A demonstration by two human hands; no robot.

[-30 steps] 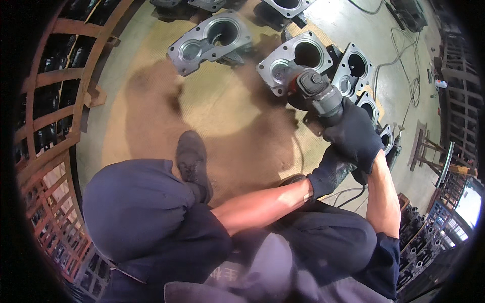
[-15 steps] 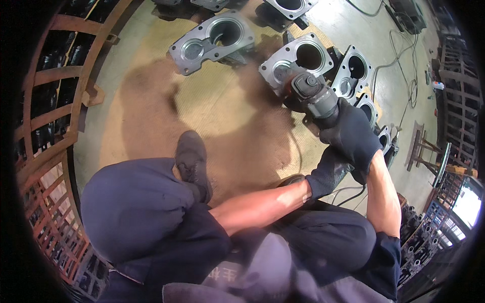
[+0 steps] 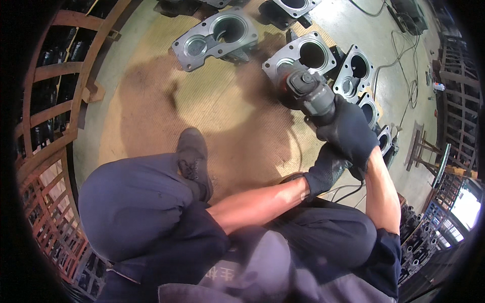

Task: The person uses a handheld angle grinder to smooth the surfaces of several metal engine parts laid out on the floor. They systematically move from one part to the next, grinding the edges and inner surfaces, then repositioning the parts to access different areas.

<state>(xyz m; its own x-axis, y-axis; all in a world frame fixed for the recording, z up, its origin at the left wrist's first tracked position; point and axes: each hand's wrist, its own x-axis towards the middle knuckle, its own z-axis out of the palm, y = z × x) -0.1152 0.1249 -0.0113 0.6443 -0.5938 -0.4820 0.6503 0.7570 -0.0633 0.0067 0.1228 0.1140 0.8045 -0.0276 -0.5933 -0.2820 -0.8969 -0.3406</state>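
- The right hand [image 3: 348,129], gloved, is wrapped round the body of the grinder [image 3: 317,96]; the left hand [image 3: 327,171], also gloved, grips its rear end just below, fingers partly hidden.
- The grinder is tilted over the near end of one casting [image 3: 289,52], covering part of its smaller recess. Its head is smeared, so I cannot tell whether the disc touches the metal.
- Kickback looks the chief risk: a disc edge catching a bore rim or bolt hole could throw the tool back toward the hands.
- Uneven pressure or too steep a tilt could gouge the flat face — the head hides the very spot being worked.
- No clamp shows on the casting; a sideways push could slide it on the mat [image 3: 242,171] or knock it into the next casting [image 3: 348,87], close on its right.
- The cord [image 3: 348,189] runs close by the left hand and the right leg [image 3: 323,227]; a snag could tug the grip off line.
- Bare skin on the left forearm [image 3: 257,204] and right forearm [image 3: 381,197] — sparks or chips, if thrown back, could burn or cut.
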